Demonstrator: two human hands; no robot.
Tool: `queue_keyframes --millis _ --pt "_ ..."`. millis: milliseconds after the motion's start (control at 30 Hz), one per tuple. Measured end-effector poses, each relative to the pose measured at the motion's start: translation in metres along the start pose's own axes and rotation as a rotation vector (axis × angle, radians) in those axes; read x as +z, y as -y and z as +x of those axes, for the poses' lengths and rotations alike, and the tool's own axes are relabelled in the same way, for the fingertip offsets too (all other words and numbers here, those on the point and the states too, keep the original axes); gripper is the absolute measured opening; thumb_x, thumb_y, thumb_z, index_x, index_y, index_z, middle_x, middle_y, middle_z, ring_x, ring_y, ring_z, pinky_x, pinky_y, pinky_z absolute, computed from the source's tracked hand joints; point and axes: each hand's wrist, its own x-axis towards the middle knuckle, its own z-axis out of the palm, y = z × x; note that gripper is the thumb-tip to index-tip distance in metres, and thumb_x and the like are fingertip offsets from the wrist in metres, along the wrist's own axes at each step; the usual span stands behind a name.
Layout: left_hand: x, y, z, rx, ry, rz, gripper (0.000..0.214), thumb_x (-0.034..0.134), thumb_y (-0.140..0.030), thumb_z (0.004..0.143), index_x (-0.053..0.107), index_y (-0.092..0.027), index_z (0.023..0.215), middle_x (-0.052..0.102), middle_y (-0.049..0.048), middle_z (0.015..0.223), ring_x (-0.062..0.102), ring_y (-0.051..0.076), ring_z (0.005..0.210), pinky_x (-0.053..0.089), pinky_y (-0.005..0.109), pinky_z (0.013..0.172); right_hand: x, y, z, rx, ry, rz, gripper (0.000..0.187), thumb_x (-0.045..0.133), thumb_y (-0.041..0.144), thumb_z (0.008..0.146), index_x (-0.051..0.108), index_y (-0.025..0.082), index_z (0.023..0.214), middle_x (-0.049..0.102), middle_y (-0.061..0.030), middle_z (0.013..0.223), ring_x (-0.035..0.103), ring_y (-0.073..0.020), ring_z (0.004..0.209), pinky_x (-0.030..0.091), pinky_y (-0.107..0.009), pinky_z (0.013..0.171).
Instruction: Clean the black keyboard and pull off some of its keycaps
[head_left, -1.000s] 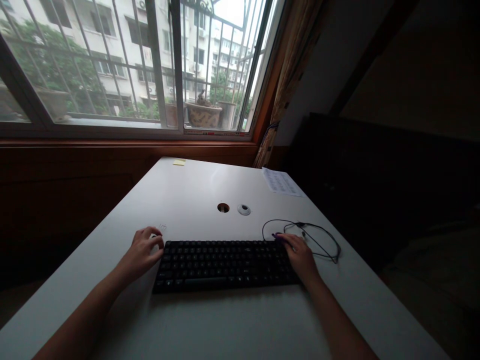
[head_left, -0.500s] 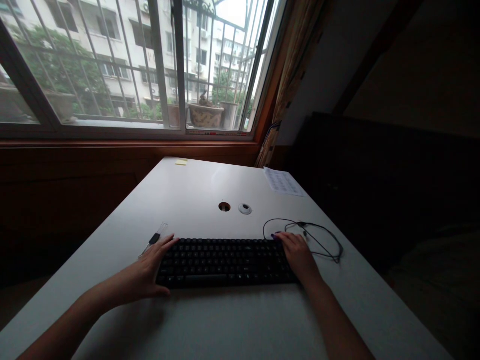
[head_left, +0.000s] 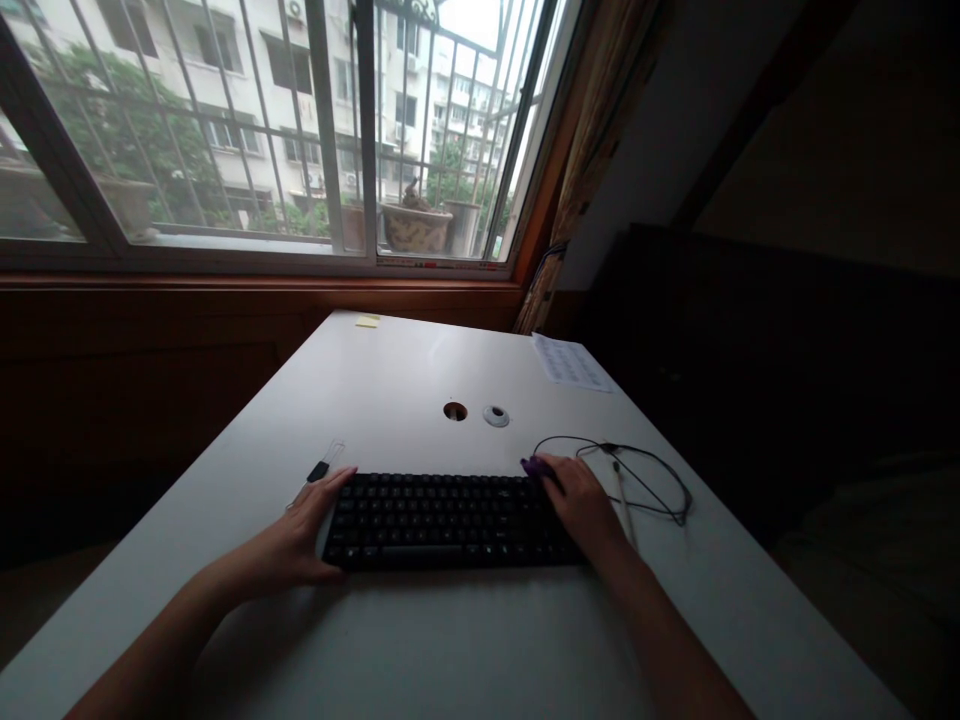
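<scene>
A black keyboard (head_left: 442, 520) lies on the white table. My left hand (head_left: 311, 525) grips its left end, with the fingertips at the far corner and the thumb at the near corner. Bent over the keyboard's right end, my right hand (head_left: 581, 495) holds a small purple thing (head_left: 536, 467) at the far edge; its kind is hard to tell. Some right-hand keys are hidden under that hand. Just beyond my left hand lies a small black piece with thin wire loops (head_left: 319, 470). A thin pale stick (head_left: 625, 510) rests right of the keyboard.
A black cable (head_left: 660, 470) lies coiled at the right. Farther back are a round cable hole (head_left: 454, 411), a white ring cover (head_left: 496, 415), a printed sheet (head_left: 574, 362) and a yellow sticky note (head_left: 367, 321). A barred window (head_left: 262, 130) stands behind the table (head_left: 420, 650).
My right hand has moved left along the keyboard's far edge, and more of the purple thing shows. The pale stick has come into sight. My left hand keeps its hold on the left end.
</scene>
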Motion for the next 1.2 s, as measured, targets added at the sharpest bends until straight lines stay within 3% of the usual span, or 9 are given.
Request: queue_keyframes --millis 100,300,400,533,733,1000,1200 --pt "0.002 0.002 0.000 0.004 -0.019 -0.006 0.125 0.088 -0.030 0.072 0.010 -0.035 0.169 0.036 0.0178 0.165 0.043 0.044 0.148 0.044 0.064 0.117 0.017 0.050 0.027 -0.052 0.069 0.163 0.024 0.054 0.018 0.103 0.070 0.024 0.119 0.076 -0.0093 0.108 0.069 -0.0271 0.100 0.058 -0.047 0.093" --pt "0.002 0.001 0.000 0.008 -0.034 0.003 0.124 0.088 -0.029 0.071 0.011 -0.036 0.168 0.037 0.0162 0.164 0.042 0.042 0.149 0.043 0.061 0.119 0.077 0.143 0.072 -0.242 0.224 0.300 0.021 0.060 0.016 0.103 0.072 0.021 0.118 0.073 -0.0080 0.106 0.063 -0.0236 0.099 0.056 -0.039 0.093" --pt "0.002 -0.001 0.001 0.004 -0.030 0.007 0.125 0.088 -0.028 0.069 0.011 -0.037 0.167 0.036 0.0157 0.164 0.041 0.042 0.150 0.042 0.061 0.120 0.096 0.172 0.085 -0.334 0.311 0.242 0.028 0.057 0.009 0.102 0.072 0.020 0.122 0.071 -0.0093 0.112 0.059 -0.0239 0.103 0.054 -0.036 0.094" --pt "0.003 -0.001 0.001 0.019 -0.037 0.028 0.127 0.087 -0.023 0.068 0.009 -0.037 0.167 0.036 0.0161 0.164 0.040 0.043 0.150 0.042 0.062 0.120 0.097 0.183 0.090 -0.456 0.381 0.158 0.027 0.056 0.008 0.101 0.072 0.015 0.122 0.070 -0.0129 0.116 0.055 -0.0266 0.106 0.053 -0.039 0.095" --pt "0.003 0.002 0.001 0.026 -0.024 0.025 0.125 0.088 -0.032 0.071 0.010 -0.035 0.169 0.035 0.0186 0.165 0.040 0.044 0.149 0.042 0.064 0.119 0.075 0.142 0.075 -0.419 0.369 0.078 0.022 0.059 0.006 0.099 0.073 0.015 0.114 0.071 -0.0112 0.110 0.058 -0.0266 0.104 0.056 -0.039 0.092" --pt "0.002 0.001 0.001 0.017 0.004 0.013 0.123 0.087 -0.031 0.074 0.007 -0.037 0.168 0.032 0.0182 0.165 0.038 0.046 0.149 0.040 0.068 0.118 0.026 0.040 0.025 -0.212 0.266 0.013 0.046 0.053 -0.008 0.087 0.075 0.019 0.118 0.074 -0.0090 0.110 0.062 -0.0259 0.105 0.058 -0.042 0.093" --pt "0.004 0.001 0.001 0.034 -0.012 0.004 0.120 0.087 -0.031 0.075 0.011 -0.035 0.168 0.032 0.0175 0.166 0.035 0.047 0.150 0.037 0.070 0.119 -0.009 -0.030 -0.008 -0.112 0.216 -0.098 0.047 0.050 -0.006 0.084 0.078 0.019 0.113 0.075 -0.0091 0.109 0.064 -0.0260 0.101 0.058 -0.042 0.092"
